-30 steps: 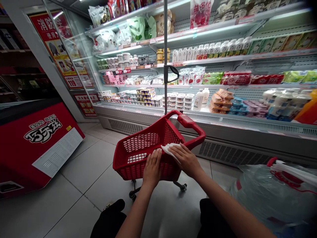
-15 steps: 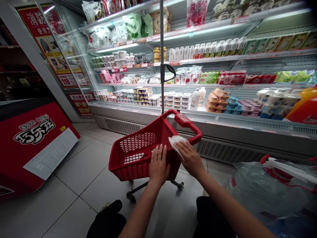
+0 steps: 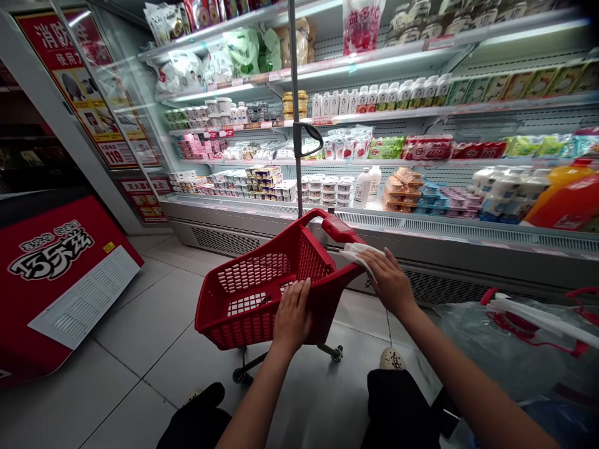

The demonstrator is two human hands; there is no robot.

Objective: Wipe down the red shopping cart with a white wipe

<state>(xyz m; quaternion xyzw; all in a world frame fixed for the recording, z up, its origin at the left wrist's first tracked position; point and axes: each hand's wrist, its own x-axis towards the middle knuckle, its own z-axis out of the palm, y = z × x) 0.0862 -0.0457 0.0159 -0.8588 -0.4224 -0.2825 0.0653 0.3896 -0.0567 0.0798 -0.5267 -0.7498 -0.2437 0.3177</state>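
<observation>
A small red shopping cart with a mesh basket stands on the tiled floor in front of me. My left hand rests flat on the basket's near rim, fingers over the edge. My right hand presses a white wipe onto the cart's red handle bar at its right end. The wipe is partly under my fingers.
An open refrigerated case with shelves of dairy packs and bottles runs behind the cart. A grey pole rises from the cart. A red chest freezer stands at left. A clear plastic bag with red handles sits at right. My knees show below.
My right hand has slid the wipe from the basket's near rim up and right along the handle bar. The left hand has stayed on the rim. The view drifted a little.
</observation>
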